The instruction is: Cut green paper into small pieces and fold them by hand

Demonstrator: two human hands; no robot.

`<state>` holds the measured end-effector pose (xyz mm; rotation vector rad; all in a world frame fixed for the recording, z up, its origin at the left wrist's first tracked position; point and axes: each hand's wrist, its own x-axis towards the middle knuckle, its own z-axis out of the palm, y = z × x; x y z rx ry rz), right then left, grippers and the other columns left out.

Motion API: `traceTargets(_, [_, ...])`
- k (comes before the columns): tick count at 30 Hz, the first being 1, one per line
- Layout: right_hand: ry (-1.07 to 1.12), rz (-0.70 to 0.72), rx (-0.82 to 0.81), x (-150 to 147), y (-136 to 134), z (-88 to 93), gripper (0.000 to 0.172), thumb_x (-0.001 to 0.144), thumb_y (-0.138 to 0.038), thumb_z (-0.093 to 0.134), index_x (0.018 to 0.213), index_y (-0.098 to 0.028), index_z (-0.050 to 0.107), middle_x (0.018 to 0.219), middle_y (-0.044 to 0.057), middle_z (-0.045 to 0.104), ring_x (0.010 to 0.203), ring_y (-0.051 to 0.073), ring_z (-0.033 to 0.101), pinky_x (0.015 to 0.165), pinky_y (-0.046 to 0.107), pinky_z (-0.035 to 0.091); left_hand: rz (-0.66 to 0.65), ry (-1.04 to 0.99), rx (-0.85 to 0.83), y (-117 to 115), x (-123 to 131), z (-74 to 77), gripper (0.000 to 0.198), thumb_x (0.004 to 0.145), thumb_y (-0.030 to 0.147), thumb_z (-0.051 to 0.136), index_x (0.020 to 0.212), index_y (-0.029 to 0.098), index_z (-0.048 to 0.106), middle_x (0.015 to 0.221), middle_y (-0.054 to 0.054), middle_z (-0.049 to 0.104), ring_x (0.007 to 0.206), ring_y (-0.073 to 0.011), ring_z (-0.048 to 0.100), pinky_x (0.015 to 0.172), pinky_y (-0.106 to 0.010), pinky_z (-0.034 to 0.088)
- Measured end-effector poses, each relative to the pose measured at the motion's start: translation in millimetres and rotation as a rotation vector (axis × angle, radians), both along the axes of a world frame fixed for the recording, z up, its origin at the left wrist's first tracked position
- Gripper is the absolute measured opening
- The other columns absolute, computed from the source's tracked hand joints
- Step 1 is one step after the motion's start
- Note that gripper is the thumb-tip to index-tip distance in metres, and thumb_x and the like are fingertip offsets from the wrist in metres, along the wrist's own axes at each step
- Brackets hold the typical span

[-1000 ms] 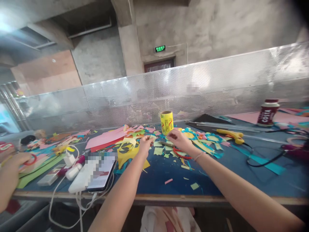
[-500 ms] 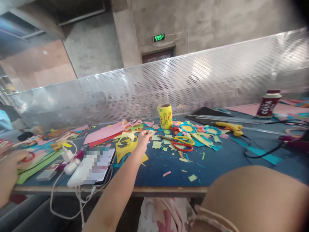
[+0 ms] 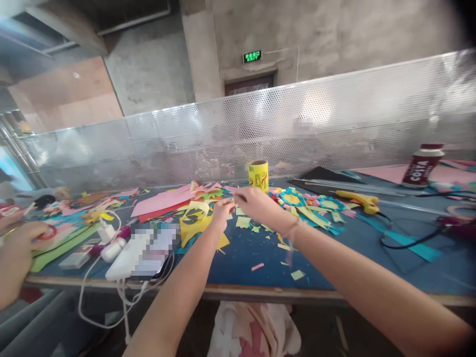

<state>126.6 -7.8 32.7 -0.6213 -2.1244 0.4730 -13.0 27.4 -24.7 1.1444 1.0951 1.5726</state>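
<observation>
My left hand [image 3: 223, 210] is pinched at the fingertips over the table, on a small piece of pale green paper that is now almost wholly covered by fingers. My right hand [image 3: 256, 206] meets it from the right, back of the hand up and fingers curled; what they hold is hidden. Around both hands lie a yellow sheet with cut-out holes [image 3: 195, 225], pale green paper scraps [image 3: 243, 221] and blue-and-yellow paper flowers [image 3: 292, 198]. Behind my right hand stands a yellow roll [image 3: 258, 174]. Red- and yellow-handled scissors do not show now.
A phone and white power bank [image 3: 126, 260] with cables lie left. Another person's hand [image 3: 24, 248] holds something red-handled at far left. A yellow glue gun [image 3: 359, 201], a dark red bottle [image 3: 424, 166] and pink sheets [image 3: 161, 200] lie farther back. A perforated metal screen [image 3: 186, 139] borders the table.
My right hand has come in from the right and reached my left fingertips. The scissors seen on the table before are no longer visible. The view has shifted slightly.
</observation>
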Motion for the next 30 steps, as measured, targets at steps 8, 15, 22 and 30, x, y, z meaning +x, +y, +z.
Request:
traceTargets(8, [0.146, -0.266, -0.355, 14.5, 48.7, -53.1, 0.021, 0.070, -0.027, 0.061, 0.085, -0.015, 0.054, 0.080, 0.003, 0.060, 0.072, 0.013, 0.056, 0.065, 0.026, 0.046, -0.036, -0.144, -0.018, -6.3, 7.3, 1.8, 0.019, 0.053, 0.014, 0.069, 0.071, 0.014, 0.065, 0.071, -0.001, 0.064, 0.063, -0.0098, 0.057, 0.068, -0.026, 0.047])
traceTargets(15, [0.408, -0.098, -0.559, 7.3, 45.5, -52.4, 0.011, 0.070, -0.019, 0.055, 0.081, -0.017, 0.053, 0.075, -0.001, 0.058, 0.066, 0.010, 0.058, 0.058, 0.022, 0.049, -0.072, -0.114, -0.065, -12.5, 8.4, 9.0, 0.019, 0.053, 0.019, 0.071, 0.070, 0.014, 0.064, 0.067, -0.003, 0.063, 0.063, -0.0135, 0.061, 0.064, -0.027, 0.048])
traceTargets(22, [0.457, -0.106, -0.539, 10.5, 42.3, -51.7, 0.011, 0.069, -0.023, 0.058, 0.079, -0.019, 0.054, 0.070, -0.002, 0.058, 0.064, 0.010, 0.057, 0.058, 0.023, 0.051, -0.111, -0.116, -0.043, -12.2, 10.1, 8.7, 0.020, 0.049, 0.020, 0.074, 0.065, 0.014, 0.062, 0.062, -0.001, 0.061, 0.060, -0.0122, 0.059, 0.067, -0.028, 0.049])
traceTargets(30, [0.421, -0.134, -0.515, 11.5, 44.7, -52.0, 0.011, 0.068, -0.024, 0.058, 0.076, -0.018, 0.054, 0.072, -0.001, 0.058, 0.065, 0.012, 0.058, 0.061, 0.026, 0.052, -0.058, 0.082, 0.026, -12.9, 9.6, 9.5, 0.022, 0.058, 0.027, 0.070, 0.070, 0.016, 0.056, 0.067, -0.001, 0.057, 0.063, -0.0129, 0.056, 0.070, -0.031, 0.046])
